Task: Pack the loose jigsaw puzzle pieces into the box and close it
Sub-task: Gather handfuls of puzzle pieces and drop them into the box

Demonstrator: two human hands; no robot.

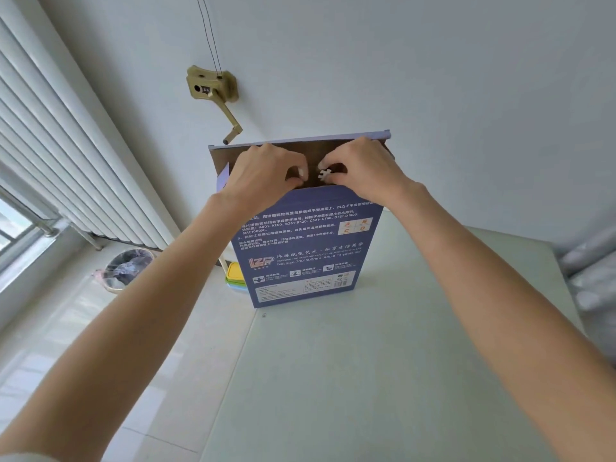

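both bare forearms reach forward and upward from the bottom corners of the view, converging toward the middle. the left hand (266, 170) is seen from the back, its wrist bent, its fingers curled down and inward with the fingertips (301, 172) pointing right. the right hand (361, 168) mirrors it, knuckles up, fingers curled inward and pinching something small and white at their tips. the two hands sit close together, not touching.
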